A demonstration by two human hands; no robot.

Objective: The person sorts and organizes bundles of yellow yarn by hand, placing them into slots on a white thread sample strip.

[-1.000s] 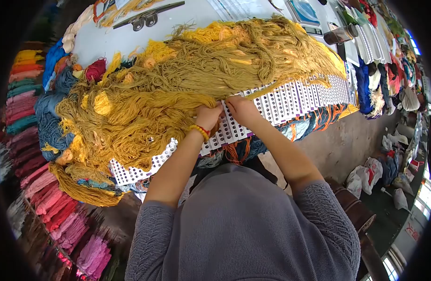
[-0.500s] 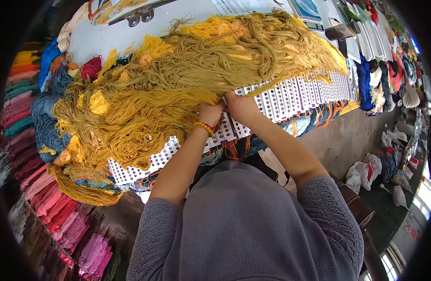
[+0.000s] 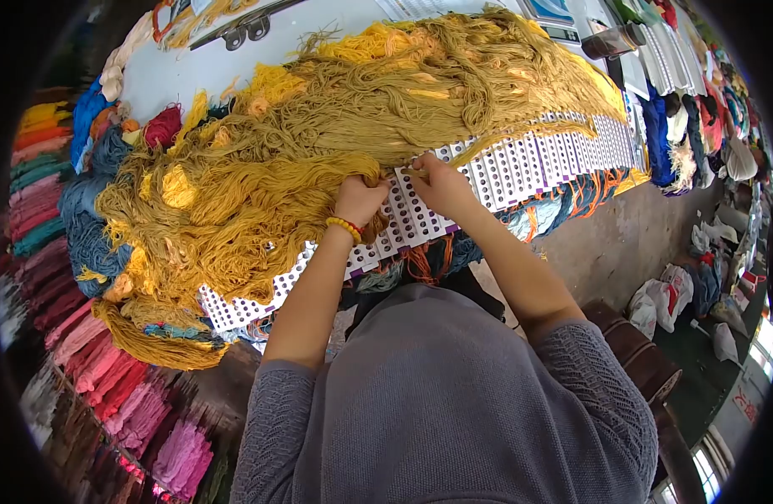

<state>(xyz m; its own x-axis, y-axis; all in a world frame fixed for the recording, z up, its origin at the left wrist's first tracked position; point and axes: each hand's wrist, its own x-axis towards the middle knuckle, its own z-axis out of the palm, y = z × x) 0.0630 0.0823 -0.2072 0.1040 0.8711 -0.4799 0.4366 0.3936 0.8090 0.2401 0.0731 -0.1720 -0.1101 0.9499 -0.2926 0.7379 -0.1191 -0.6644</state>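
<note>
A bundle of mustard-yellow yarn (image 3: 277, 181) runs into my left hand (image 3: 361, 202), whose fingers are wrapped round its end. Just to the right, my right hand (image 3: 441, 189) pinches a few strands of yarn, and a small gap separates the two hands. Both hang over a row of white cards (image 3: 504, 172) punched with round holes, some with purple edges. Beyond them lies a large heap of olive-brown yarn (image 3: 386, 109), mixed with brighter yellow patches. My fingertips are partly hidden by the yarn and by the hands themselves.
Blue-grey yarn (image 3: 92, 218) and a crimson ball of yarn (image 3: 162, 126) lie at the left. Coloured skeins (image 3: 109, 370) hang along the far left. A dark cylindrical jar (image 3: 613, 40) lies at the upper right. Plastic bags (image 3: 662, 298) sit farther right.
My hands have drawn apart, the left one shifting left and slightly down with the yarn bundle. The right hand has moved slightly right, and more of the punched cards shows between them.
</note>
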